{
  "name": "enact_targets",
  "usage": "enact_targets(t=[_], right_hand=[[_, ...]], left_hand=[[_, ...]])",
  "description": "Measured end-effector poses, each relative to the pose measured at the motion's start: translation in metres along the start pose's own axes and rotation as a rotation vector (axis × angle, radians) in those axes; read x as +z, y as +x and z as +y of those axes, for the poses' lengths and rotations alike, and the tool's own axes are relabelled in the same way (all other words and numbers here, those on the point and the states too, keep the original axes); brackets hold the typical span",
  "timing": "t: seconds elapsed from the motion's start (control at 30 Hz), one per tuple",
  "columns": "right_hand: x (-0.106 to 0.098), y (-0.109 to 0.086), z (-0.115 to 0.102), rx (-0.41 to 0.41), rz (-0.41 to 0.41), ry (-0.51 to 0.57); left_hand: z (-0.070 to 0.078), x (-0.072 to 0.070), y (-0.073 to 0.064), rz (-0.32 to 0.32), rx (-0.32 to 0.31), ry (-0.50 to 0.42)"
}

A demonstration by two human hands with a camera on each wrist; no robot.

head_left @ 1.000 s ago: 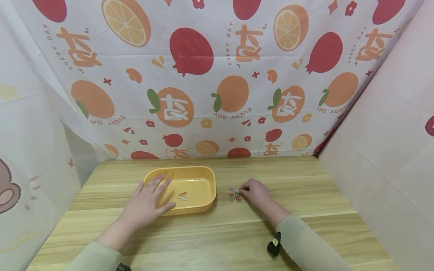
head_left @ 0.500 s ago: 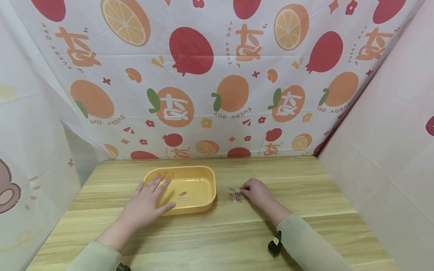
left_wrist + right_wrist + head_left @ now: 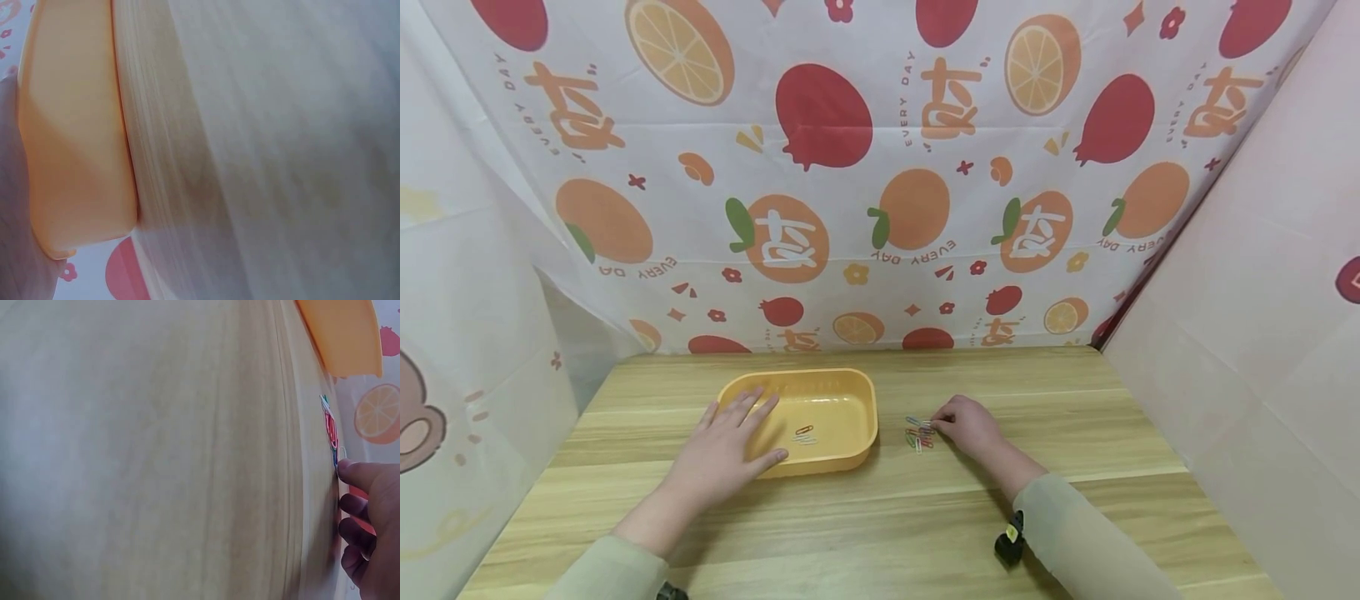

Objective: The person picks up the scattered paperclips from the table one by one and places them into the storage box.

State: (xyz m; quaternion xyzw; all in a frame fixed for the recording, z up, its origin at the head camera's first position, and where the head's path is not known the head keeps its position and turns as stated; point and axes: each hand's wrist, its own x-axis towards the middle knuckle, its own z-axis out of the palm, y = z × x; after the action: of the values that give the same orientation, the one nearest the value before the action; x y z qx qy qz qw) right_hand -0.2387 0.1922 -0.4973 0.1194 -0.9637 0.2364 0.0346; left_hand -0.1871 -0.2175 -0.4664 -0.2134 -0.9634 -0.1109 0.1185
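A yellow plastic tray stands left of the table's middle, with a few paper clips on its floor, one of them orange-red. My left hand lies spread over its left end, thumb across the front rim. To the right of the tray is a small heap of coloured paper clips, in red, green, blue and white. At the heap's right edge, my right hand pinches a white paper clip between thumb and forefinger. Its other fingers are curled, seen in the right wrist view.
The wooden table meets a fruit-print cloth at the back. Pale cloth walls stand on both sides. A small black device is strapped at the right cuff.
The head view shifts very slightly. My right hand stays at the heap with hardly any motion, and my left hand keeps its place on the tray.
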Motion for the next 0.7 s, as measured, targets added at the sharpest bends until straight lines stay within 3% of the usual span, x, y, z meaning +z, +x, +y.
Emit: enact_targets(t=[0.7], right_hand=[[-0.0083,0.0024,0.0019,0.161,-0.005,0.329]], left_hand=[[0.0003,-0.0001,-0.0004,-0.028,-0.012,-0.003]])
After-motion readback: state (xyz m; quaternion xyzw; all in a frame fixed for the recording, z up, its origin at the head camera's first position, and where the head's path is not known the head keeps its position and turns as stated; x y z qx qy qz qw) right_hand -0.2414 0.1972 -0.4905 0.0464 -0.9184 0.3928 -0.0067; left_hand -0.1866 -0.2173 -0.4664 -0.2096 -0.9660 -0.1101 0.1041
